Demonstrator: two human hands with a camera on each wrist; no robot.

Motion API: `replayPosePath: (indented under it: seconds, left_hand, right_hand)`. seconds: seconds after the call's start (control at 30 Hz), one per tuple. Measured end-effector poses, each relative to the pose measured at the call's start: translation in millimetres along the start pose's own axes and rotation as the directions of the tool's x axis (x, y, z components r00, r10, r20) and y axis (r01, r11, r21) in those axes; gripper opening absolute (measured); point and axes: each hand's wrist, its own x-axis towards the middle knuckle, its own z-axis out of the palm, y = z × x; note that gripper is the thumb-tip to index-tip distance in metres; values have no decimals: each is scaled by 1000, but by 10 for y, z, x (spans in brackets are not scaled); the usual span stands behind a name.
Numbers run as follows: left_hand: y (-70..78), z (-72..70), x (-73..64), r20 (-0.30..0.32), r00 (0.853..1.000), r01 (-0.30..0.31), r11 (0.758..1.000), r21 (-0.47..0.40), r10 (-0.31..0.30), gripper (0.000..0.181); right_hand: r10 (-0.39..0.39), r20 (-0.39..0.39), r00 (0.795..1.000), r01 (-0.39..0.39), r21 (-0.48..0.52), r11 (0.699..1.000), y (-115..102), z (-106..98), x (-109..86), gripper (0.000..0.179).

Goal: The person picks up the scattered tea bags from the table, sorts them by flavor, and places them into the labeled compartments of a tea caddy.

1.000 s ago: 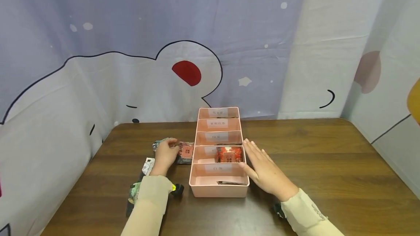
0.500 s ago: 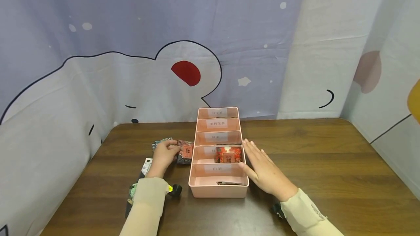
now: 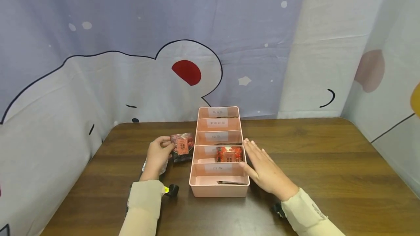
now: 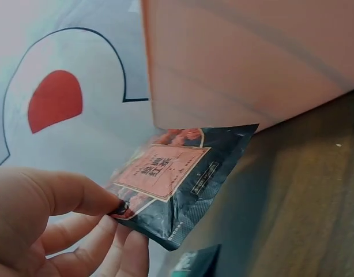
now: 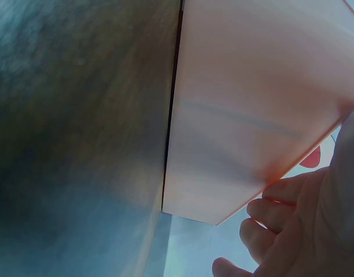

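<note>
My left hand [image 3: 158, 157] pinches a dark tea sachet [image 3: 182, 146] with a red label between thumb and fingers. In the left wrist view the sachet [image 4: 165, 170] tilts up by its corner, close beside the pink box wall [image 4: 240, 57]. The long pink divided box [image 3: 219, 191] stands just right of it, with labelled compartments in a row. A red tea sachet [image 3: 229, 154] leans in the second compartment from the front. My right hand [image 3: 270, 174] rests with straight fingers along the box's right rim.
In the left wrist view, part of another dark packet [image 4: 197, 262] shows below the held sachet. More packets lie mostly hidden under my left forearm. A thin sachet [image 3: 231, 183] lies in the front compartment. A printed curtain [image 3: 147, 90] hangs behind the wooden table [image 3: 311, 148].
My left hand has lifted the red-labelled sachet off the table and moved slightly left and nearer with it, tilting its face up. The right hand and the box have stayed in place.
</note>
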Motion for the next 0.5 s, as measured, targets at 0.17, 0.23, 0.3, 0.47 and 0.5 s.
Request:
replayPosePath:
  seconds: [0.17, 0.23, 0.3, 0.47, 0.5]
  left_hand:
    - [95, -62, -39, -42, 999, -13, 1000, -16, 12, 33]
    - [136, -83, -62, -63, 998, -20, 999, -34, 18, 32]
    - [167, -103, -82, -86, 996, -39, 998, -44, 35, 31]
    - [231, -150, -121, -158, 982, -108, 993, -39, 100, 29]
    - [242, -158, -126, -168, 980, -119, 992, -46, 110, 29]
  right_hand:
    - [7, 3, 1000, -7, 5, 1000, -4, -11, 1, 71]
    - [8, 2, 1000, -8, 8, 1000, -8, -15, 3, 70]
    - [8, 3, 1000, -8, 8, 1000, -14, -18, 5, 70]
    - [7, 6, 1000, -7, -1, 1000, -21, -20, 0, 71]
    - [7, 4, 1000, -7, -6, 1000, -20, -20, -1, 71]
